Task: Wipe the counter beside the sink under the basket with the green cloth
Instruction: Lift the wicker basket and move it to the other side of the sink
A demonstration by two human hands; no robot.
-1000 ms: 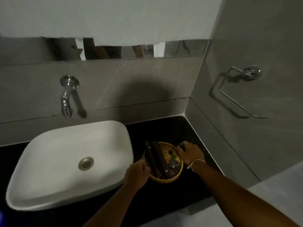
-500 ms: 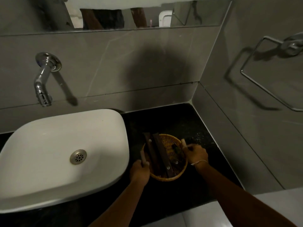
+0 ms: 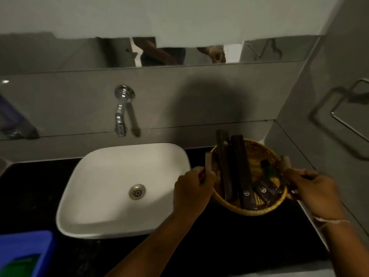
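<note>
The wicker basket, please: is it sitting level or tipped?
Tipped: the wicker basket leans toward the camera, held by the left hand and right hand.

Your left hand [image 3: 192, 189] and right hand [image 3: 313, 191] grip the handles of the woven basket [image 3: 257, 208], tilted above the black counter [image 3: 229, 242] right of the white sink [image 3: 111, 188]. Dark packets [image 3: 239, 172] lie inside. A blue bin [image 3: 43, 254] holding something green [image 3: 19, 266] sits at your lower left.
</note>
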